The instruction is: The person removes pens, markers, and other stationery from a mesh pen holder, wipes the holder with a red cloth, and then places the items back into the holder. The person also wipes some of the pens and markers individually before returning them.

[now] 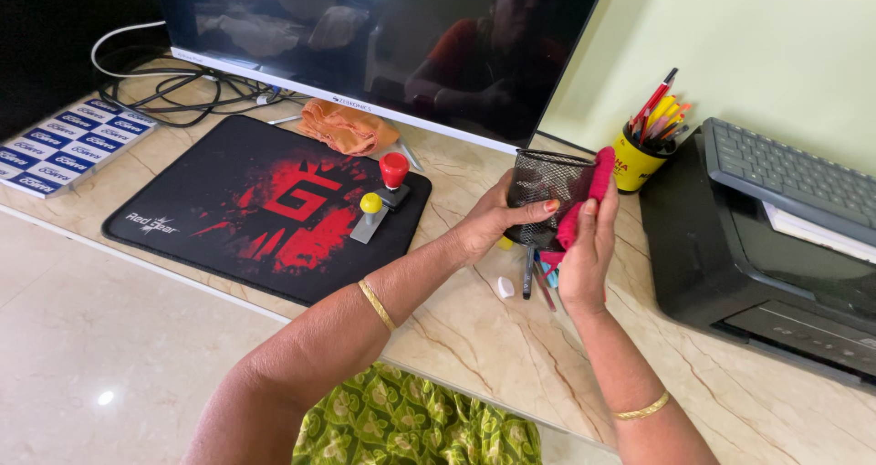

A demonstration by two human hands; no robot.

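Left hand (488, 223) clasps a black mesh pen holder (546, 191), tilted above the worktop's (474, 337) middle. Right hand (589, 250) presses a pink cloth (589, 196) against its side; the holder's base is hidden. Pens (534, 278) lie beneath, partly covered.

Pens (538, 282) below mesh cup (546, 196), left of printer (730, 255)

You hold a black wire-mesh metal pen holder (547, 196) against a soft pink cloth (584, 205). Under you lies glossy veined marble desktop (474, 337); the mouse pad (255, 200) looks matt fabric, the printer (730, 246) smooth black plastic.
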